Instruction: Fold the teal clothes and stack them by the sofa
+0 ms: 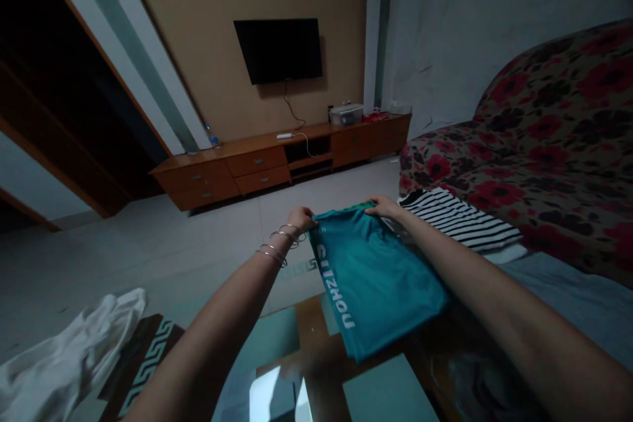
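A folded teal garment [390, 277] with white lettering along its left side hangs between my hands above a glass-topped table [311, 323]. My left hand [301, 219], with several silver bangles on the wrist, is closed on its far left corner. At the far right corner, the fingers of my right hand [382, 207] pinch the cloth. A strip of green pattern shows along the far edge. Whether it is a shirt or shorts cannot be made out.
A black-and-white striped garment [457, 219] lies on the floral sofa [524, 145] side at right, near grey cloth [568, 297]. White cloth [84, 349] lies at lower left. Beyond are a wooden TV cabinet [257, 168] and a wall television [281, 49].
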